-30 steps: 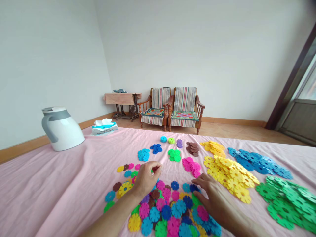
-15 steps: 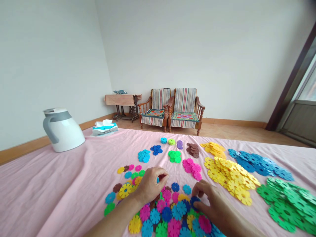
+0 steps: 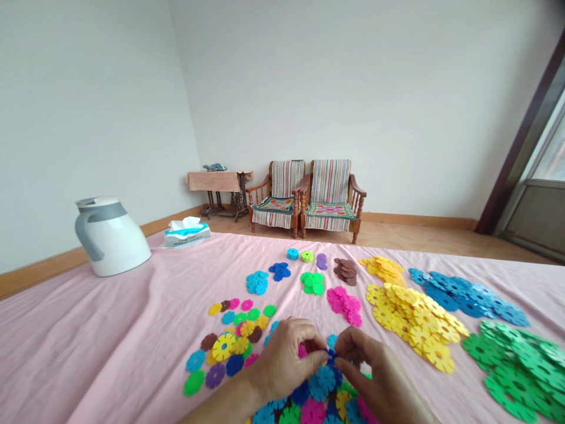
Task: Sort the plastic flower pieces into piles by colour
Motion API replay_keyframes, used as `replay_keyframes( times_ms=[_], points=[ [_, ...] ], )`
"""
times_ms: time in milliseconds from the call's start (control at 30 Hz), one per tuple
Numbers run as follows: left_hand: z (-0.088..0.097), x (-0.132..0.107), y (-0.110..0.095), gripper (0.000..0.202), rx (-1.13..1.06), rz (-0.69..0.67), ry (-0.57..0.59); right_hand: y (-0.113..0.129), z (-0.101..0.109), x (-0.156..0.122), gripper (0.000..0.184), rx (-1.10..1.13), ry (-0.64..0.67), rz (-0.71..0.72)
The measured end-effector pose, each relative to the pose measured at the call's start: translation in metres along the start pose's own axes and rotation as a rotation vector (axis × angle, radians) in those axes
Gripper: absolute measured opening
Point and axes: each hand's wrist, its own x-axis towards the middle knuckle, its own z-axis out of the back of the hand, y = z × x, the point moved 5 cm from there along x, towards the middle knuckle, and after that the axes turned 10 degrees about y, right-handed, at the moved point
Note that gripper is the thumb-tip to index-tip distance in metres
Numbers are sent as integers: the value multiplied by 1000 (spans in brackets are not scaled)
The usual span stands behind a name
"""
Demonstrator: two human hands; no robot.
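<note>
Reading the clock from the dark blue disc (image 3: 332,355), that piece sits between the two hands, over the mixed discs (image 3: 322,383) at six o'clock. The right hand (image 3: 371,360) has its grip pinching the disc's edge, thumb against finger; the left hand (image 3: 291,355) meets it from nine o'clock, thumb and forefinger pressed on its rim. It looks like thin, light, fairly stiff plastic, perhaps a little slippery, hardly fragile; the notched rim seems the surest hold. Pink cloth (image 3: 150,347) gives room toward eleven, short of the small dark blue pile (image 3: 279,271), and broadly at nine past the loose discs (image 3: 228,352). The yellow pile (image 3: 410,318) crowds the side between two and three. The cloth's far edge runs behind the stacks at twelve, well apart from both hands.
</note>
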Motion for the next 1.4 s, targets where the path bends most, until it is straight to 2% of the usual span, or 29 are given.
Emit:
replay_keyframes(
  times_ms=[100,233,367,467,567,667,800,900,1000,1067,1167,1233,1300,1400],
  points=[
    [11,2,16,9,-47,86,-117,-8,10,-1,21,-41,-47,-40],
    [42,5,50,16,-98,232,-343,-36,29,-1,34,-57,-227,-134],
    [69,23,77,15,-16,317,-356,-55,33,1,36,-12,-276,-196],
    [83,42,96,14,141,479,-369,-52,31,3,33,-74,-234,-169],
    [86,61,112,14,202,580,-389,-48,29,3,30,-170,-197,-130],
    [80,76,126,14,230,628,-386,-49,28,4,29,-241,-203,-115],
    [74,81,135,12,261,650,-374,-55,27,6,29,-257,-191,-130],
    [75,77,131,14,273,620,-358,-56,27,6,29,-257,-182,-128],
    [70,70,116,16,270,533,-297,-55,27,5,29,-264,-178,-127],
    [60,65,100,15,240,428,-193,-54,27,4,29,-274,-175,-128],
    [34,55,72,15,150,207,57,-54,27,5,29,-285,-172,-128],
    [19,47,56,14,143,107,192,-53,27,5,29,-289,-169,-123],
    [11,40,44,15,197,64,251,-53,27,6,29,-293,-167,-121],
    [8,35,35,16,262,44,268,-53,27,6,29,-299,-161,-122]
  ],
)
